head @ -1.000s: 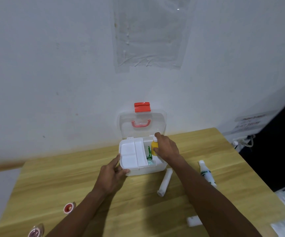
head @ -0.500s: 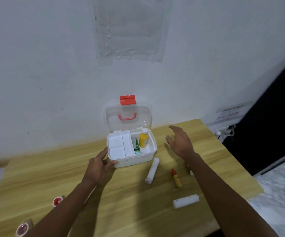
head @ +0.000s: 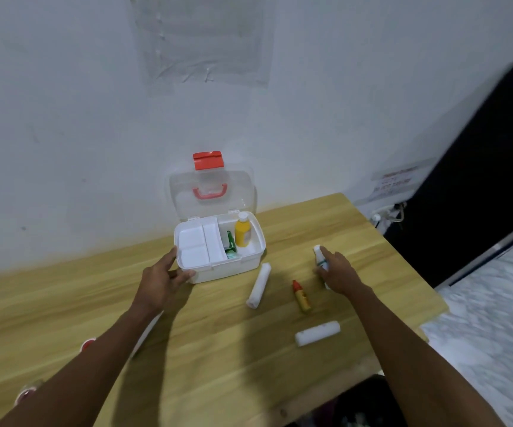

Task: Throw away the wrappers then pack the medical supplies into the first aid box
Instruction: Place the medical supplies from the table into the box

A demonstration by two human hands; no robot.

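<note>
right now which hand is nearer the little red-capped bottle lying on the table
Right. The right hand grips the white bottle just right of the red-capped bottle; the left hand holds the first aid box at its front left corner, farther off to the left.

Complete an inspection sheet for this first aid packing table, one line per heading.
Surface: wooden table, set against a white wall.
Job's things: first aid box open, lid upright; yellow bottle and green item in its right compartment; white roll by the box, white roll nearer the person and red-capped bottle lying on the table; no wrappers seen.
Clutter: red-rimmed round items at the left edge, too blurred to name.
Hands: left hand holds the box's front left corner; right hand grips a white bottle.
Cables: plug and cable at the wall, right of the table.
Surroundings: plastic sheet taped to the wall; dark panel; marbled floor.
</note>
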